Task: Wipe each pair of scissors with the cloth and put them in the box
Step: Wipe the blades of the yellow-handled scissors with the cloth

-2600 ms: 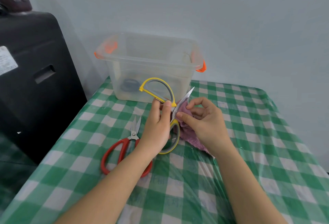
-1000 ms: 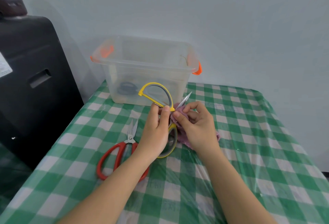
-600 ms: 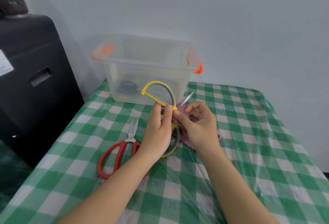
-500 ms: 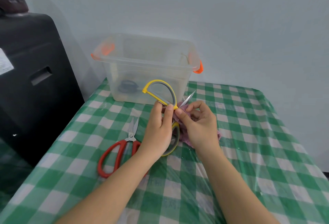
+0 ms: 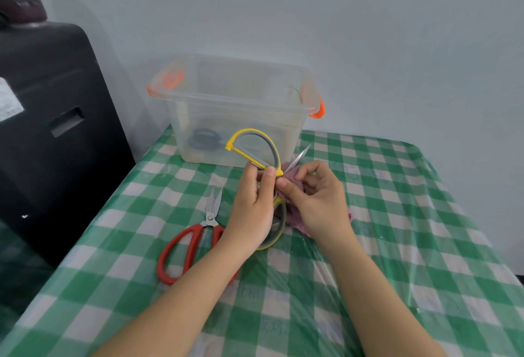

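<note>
Currently, step in hand: wiping one blade of the yellow-and-grey scissors point(image 5: 256, 158), held opened out above the checked tablecloth point(image 5: 397, 229).
Left hand: the left hand point(image 5: 251, 209) pinches the scissors near the pivot, thumb and fingers curled round the upper handle's base; the lower handle loop shows below the palm.
Right hand: the right hand point(image 5: 317, 200) is curled on the purple cloth point(image 5: 295, 178), pressing it round the blade; only the blade tip pokes out past the fingers, toward the box.
Doing it well: the cloth should probably slide from pivot to tip, folded over the flat sides, with fingers kept off the edge and the left hand steady.
Scissors relative to hands: between both hands, touching each.
Box: the clear box point(image 5: 235, 110) stands just behind the hands, with something dark inside, hard to make out.
Still to wipe: red scissors point(image 5: 192, 246) lie on the tablecloth, beside and partly under the left wrist.
</note>
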